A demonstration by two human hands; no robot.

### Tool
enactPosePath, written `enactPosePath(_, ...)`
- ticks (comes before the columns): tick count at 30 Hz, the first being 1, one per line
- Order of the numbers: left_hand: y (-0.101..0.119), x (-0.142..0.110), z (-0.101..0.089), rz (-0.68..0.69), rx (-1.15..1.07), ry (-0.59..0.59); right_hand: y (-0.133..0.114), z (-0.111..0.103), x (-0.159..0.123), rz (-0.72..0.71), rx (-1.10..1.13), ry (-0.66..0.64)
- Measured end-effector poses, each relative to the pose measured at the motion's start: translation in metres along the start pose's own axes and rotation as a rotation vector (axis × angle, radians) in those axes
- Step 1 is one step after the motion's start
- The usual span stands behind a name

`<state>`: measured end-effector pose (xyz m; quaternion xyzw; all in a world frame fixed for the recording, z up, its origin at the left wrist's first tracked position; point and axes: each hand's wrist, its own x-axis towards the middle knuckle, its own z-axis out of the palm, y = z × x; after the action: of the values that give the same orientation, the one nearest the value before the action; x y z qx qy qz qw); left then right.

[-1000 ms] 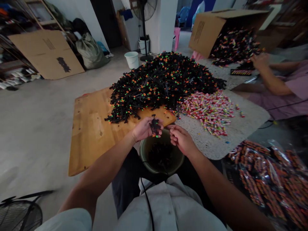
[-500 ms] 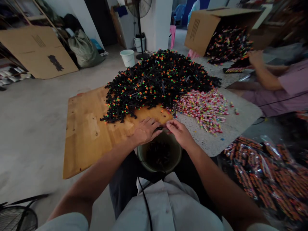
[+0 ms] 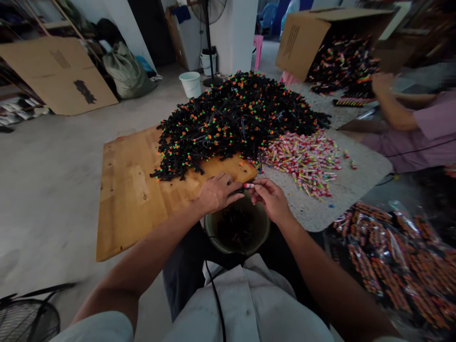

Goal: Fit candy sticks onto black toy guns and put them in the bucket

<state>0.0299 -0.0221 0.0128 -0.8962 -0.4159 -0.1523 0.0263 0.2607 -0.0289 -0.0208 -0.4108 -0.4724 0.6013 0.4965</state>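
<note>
Above the bucket (image 3: 210, 232) between my knees, my two hands meet with their fingertips nearly touching. My left hand (image 3: 218, 192) is closed on a black plastic piece (image 3: 240, 191), mostly hidden by the fingers. Between thumb and fingers, my right hand (image 3: 271, 198) pinches a small red-and-white tube (image 3: 248, 185), one end pointing at the black piece. Whether the two parts touch is unclear. Dark pieces lie inside the bucket. Beyond my hands rises a heap of black plastic pieces (image 3: 228, 121) with orange and green tips, beside a pile of small pink and yellow tubes (image 3: 306, 161).
A wooden board (image 3: 124, 190) lies to the left, against a speckled tabletop (image 3: 320, 213). Bagged goods (image 3: 392, 256) are at the lower right. Another person's hand (image 3: 383, 85) works near an open carton (image 3: 302, 45). A white bucket (image 3: 190, 85) stands behind.
The red-and-white tube now shows between my hands. My right hand has shifted slightly right and its fingers have rearranged. My left hand stays nearly in place.
</note>
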Motion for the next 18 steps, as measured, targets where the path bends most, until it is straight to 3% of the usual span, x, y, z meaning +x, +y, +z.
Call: enactPosePath(18,0.004,-0.002,0.000,-0.045,0.123,-0.048,-0.006,-0.006,-0.012,-0.025,-0.170,-0.046)
